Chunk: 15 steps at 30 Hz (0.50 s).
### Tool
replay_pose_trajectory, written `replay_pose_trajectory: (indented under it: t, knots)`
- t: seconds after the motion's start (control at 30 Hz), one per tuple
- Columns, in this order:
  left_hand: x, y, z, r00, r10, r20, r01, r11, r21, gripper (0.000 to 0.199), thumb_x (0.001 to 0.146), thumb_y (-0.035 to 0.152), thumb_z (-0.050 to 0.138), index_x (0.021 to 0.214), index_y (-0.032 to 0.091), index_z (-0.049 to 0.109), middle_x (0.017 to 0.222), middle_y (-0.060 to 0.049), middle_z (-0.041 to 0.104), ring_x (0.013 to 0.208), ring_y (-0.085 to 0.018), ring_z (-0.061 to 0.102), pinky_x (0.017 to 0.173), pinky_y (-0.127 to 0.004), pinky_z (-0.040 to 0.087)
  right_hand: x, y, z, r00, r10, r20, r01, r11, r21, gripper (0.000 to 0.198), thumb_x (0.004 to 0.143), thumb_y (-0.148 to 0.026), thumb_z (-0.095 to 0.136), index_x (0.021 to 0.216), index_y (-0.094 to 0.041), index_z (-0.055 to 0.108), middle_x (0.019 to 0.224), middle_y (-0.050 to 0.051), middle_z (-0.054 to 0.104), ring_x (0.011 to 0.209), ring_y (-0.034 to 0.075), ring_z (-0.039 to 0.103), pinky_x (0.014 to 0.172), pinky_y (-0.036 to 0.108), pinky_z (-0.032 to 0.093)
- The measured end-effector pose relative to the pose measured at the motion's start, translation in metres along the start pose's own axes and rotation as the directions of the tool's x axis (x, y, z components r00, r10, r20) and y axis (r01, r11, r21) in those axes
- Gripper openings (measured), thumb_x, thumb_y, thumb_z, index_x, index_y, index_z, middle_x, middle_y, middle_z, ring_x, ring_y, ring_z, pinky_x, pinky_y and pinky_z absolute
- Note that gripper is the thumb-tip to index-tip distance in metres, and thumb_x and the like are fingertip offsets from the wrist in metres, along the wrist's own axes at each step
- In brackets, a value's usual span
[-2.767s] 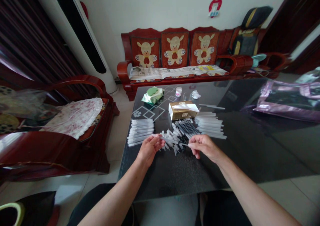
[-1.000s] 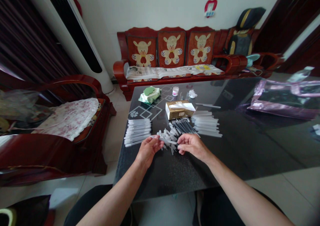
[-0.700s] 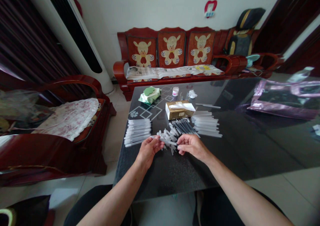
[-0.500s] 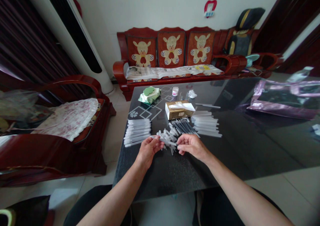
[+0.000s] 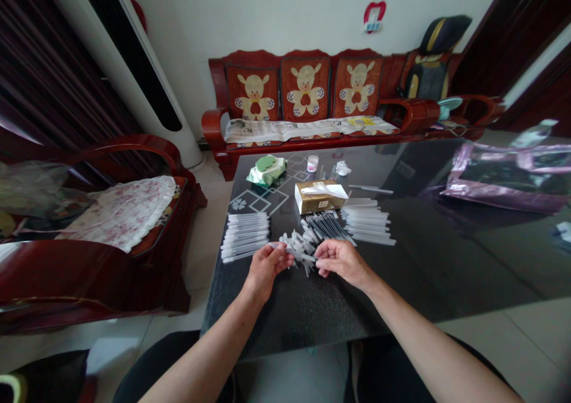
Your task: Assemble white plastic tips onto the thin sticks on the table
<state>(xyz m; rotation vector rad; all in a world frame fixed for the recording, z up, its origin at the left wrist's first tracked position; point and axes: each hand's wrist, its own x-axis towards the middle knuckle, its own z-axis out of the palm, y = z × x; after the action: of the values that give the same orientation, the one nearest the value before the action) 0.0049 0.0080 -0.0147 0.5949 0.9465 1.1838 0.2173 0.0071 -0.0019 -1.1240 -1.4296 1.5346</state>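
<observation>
Pale pen barrel (image 5: 301,255) was held up off the worktop (image 5: 312,314), spanning the gap between both hands, its right end slightly nearer. Left hand (image 5: 266,269): grip clamped on the barrel's left end, thumb on top. Right hand (image 5: 339,263): grip pinched on the barrel's right end, fingertips together, exact contact too small to make out.

Just beyond the barrel lay a jumbled heap of small pale parts (image 5: 295,240), some black bits mixed in. Far right of the heap, a bundle of dark thin rods (image 5: 330,227) lay slanted. Right of that, a row of pale tubes (image 5: 368,221); left of the heap, a row of pale pens (image 5: 244,236) with dark right ends, close to the left hand.

Behind the rods stood a gold tissue box (image 5: 314,203), with loose sticks (image 5: 370,189) to its right. Farther off: green wipes pack (image 5: 269,174) on the left, small white jar (image 5: 313,163), crumpled white tissue (image 5: 342,168). Shiny purple bag (image 5: 482,196) lay far right. Red wooden sofa (image 5: 213,126) stood beyond the worktop, armchair (image 5: 89,278) to the left.
</observation>
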Motion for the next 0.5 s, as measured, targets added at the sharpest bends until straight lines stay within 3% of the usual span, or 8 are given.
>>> replay_pose_trajectory:
  t: [0.3,0.5]
  knots:
    - [0.0015,-0.0005,-0.0006,1.0,0.006,-0.023,-0.006,1.0,-0.016,0.025,0.07,0.027,0.076,0.085,0.011,0.064,0.07,-0.005,0.068,0.067,-0.015,0.068,0.067,-0.025,0.056,0.0026,0.004,-0.0002,1.0,0.013,-0.019,-0.012,0.998,0.06,0.027,0.065,-0.025,0.075,0.083,-0.012,0.06,0.063,0.001,0.066,0.055,0.017,0.067,0.055,0.031,0.057]
    - [0.0017,-0.0014,-0.0006,1.0,0.018,-0.02,-0.019,1.0,-0.012,0.026,0.07,0.028,0.076,0.086,0.011,0.064,0.071,-0.005,0.069,0.068,-0.015,0.068,0.068,-0.025,0.055,0.0021,0.005,-0.0001,0.998,0.041,-0.048,-0.041,0.999,0.009,0.028,0.068,-0.031,0.074,0.082,-0.011,0.061,0.059,0.004,0.067,0.051,0.018,0.067,0.049,0.03,0.056]
